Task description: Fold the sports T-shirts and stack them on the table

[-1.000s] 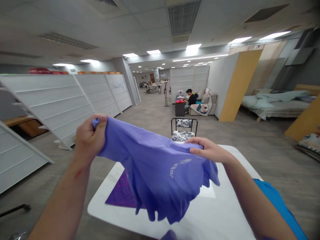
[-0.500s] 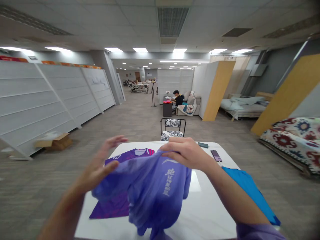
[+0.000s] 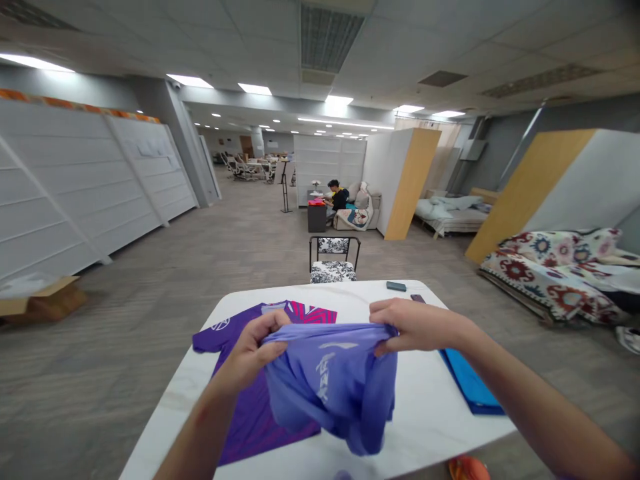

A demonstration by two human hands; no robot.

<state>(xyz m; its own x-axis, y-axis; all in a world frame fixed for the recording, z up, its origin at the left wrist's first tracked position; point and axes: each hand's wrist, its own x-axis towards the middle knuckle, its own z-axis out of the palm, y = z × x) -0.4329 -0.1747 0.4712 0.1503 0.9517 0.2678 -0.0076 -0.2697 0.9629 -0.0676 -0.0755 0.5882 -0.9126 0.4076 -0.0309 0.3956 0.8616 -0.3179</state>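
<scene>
A light purple T-shirt (image 3: 340, 387) with white printed characters hangs above the white table (image 3: 425, 400), its upper edge pulled taut between my two hands. My left hand (image 3: 263, 343) pinches one end of that edge. At the other end, my right hand (image 3: 413, 327) grips the cloth. Beneath and to the left, a dark purple shirt with pink stripes (image 3: 240, 413) lies spread on the table, partly covered by the held shirt and my left arm. Folded blue cloth (image 3: 467, 383) rests at the table's right side, partly behind my right forearm.
On the far part of the table are a dark flat case (image 3: 396, 286) and a phone (image 3: 418, 298), mostly hidden by my hand. A patterned chair (image 3: 333, 260) stands beyond. Further back, a person (image 3: 338, 197) sits by a sofa. Something orange (image 3: 467, 468) is below the near edge.
My left hand, open before, has closed on the light purple T-shirt. My right hand moved rightward, and the cloth is stretched between both hands. The view has shifted, uncovering more of the dark purple shirt.
</scene>
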